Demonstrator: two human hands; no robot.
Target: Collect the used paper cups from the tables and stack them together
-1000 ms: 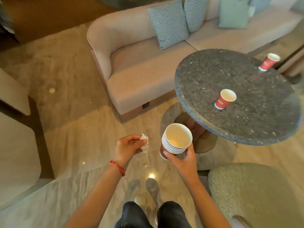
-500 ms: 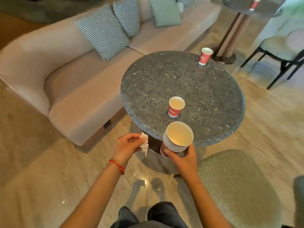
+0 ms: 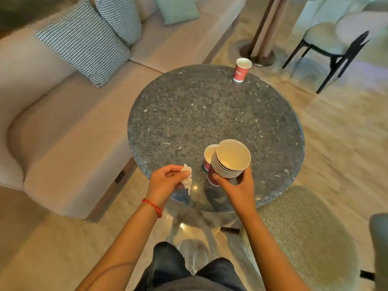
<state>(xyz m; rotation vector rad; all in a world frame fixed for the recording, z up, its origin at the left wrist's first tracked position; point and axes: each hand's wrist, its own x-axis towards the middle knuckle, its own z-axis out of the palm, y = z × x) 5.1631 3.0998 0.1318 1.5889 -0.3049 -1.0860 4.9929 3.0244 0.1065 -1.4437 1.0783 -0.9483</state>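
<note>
A stack of red paper cups (image 3: 227, 164) is gripped by the right hand (image 3: 237, 185) over the round speckled grey stone bench (image 3: 210, 114), apparently for nesting the nearest red paper cup (image 3: 209, 157), while a crumpled white tissue (image 3: 187, 178) is pinched in the left hand (image 3: 165, 181).

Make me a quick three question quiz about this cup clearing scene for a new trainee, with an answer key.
1. True or false: the right hand holds the stack of cups.
2. What does the left hand pinch?
3. How many loose red cups stand on the round table? A one, B two, C three.

Key:
1. True.
2. A crumpled white tissue.
3. B: the near cup beside the stack and the far cup at the far edge.
</note>
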